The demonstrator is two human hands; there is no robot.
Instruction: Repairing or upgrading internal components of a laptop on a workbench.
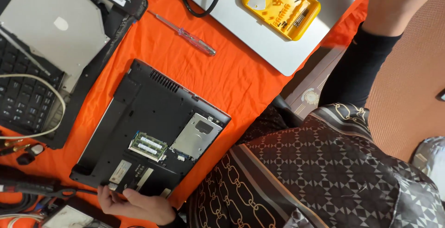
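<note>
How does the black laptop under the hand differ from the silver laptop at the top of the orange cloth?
The black laptop lies bottom up with its cover off, showing memory sticks and a drive bay; the silver laptop is closed and intact. A hand touches the black one's edge; the silver one carries a yellow bit case. Both rest on the orange cloth.

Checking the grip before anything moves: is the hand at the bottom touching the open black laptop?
Touching. The head view shows the hand with fingers on the near edge of the black laptop, no gap visible.
</note>
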